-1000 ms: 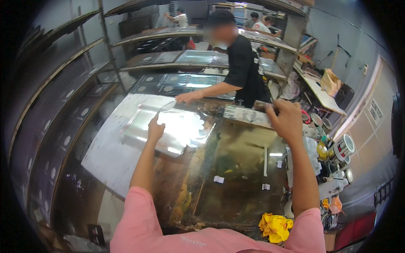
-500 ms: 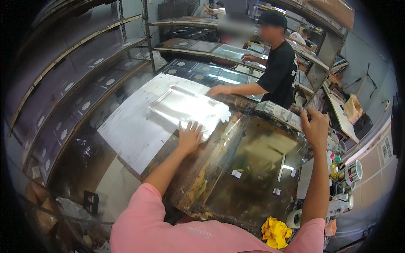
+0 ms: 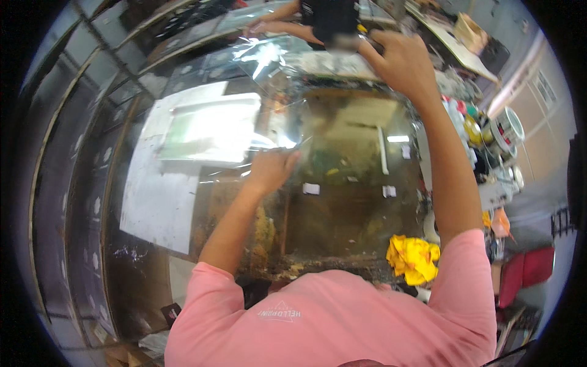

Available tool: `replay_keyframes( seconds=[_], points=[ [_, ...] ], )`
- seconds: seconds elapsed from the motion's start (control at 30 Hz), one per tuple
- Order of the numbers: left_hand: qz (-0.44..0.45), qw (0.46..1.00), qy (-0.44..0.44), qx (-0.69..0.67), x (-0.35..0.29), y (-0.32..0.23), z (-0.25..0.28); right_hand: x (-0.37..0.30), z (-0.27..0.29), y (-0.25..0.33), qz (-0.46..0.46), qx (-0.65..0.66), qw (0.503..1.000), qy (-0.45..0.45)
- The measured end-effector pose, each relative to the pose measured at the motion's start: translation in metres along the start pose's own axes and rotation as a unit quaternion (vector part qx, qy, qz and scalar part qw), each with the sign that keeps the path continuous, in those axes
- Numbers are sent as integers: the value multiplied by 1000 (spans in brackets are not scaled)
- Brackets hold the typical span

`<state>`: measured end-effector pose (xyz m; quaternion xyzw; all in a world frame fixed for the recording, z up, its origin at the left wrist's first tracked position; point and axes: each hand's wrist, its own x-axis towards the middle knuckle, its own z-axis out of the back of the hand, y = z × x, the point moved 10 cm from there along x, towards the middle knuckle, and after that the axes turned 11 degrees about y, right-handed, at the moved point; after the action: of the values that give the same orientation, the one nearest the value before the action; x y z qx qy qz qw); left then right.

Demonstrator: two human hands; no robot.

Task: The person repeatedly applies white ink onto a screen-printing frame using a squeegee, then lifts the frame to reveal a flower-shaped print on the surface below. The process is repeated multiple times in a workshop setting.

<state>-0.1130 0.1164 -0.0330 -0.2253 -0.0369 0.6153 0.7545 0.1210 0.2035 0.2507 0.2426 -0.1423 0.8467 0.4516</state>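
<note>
My left hand is closed, thumb against fingers, at the near edge of a thin clear plastic sheet. Bright glare lies across the sheet, so its outline is hard to follow. To the left, a stack of shiny clear sheets rests on white paper. My right hand reaches far forward, fingers curled, above the far bar of a paint-smeared frame. What its fingers grip is hidden. The frame's brownish see-through panel lies before me, with small white paper pieces on it.
A crumpled yellow cloth lies at the near right. Cans and tubs crowd the right side. A person in black stands across the table, arms stretched left. Racks with patterned sheets line the left.
My view has turned. The left hand has gone from lying spread on the stacked sheets to pinching a clear sheet right of them. My right hand now reaches farther forward. The co-worker's arms have shifted.
</note>
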Motion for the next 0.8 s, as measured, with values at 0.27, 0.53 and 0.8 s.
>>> replay_keyframes(
  seconds=[0.27,0.53,0.8],
  points=[
    [-166,983,-29,71,47,-152,-120,-5,10,2,-2,38,999,-27],
    [-189,976,-28,105,64,-194,-137,1,10,-3,2,50,998,-29],
    [-225,969,-55,85,64,-205,-134,18,11,-10,-19,58,998,2]
  ],
)
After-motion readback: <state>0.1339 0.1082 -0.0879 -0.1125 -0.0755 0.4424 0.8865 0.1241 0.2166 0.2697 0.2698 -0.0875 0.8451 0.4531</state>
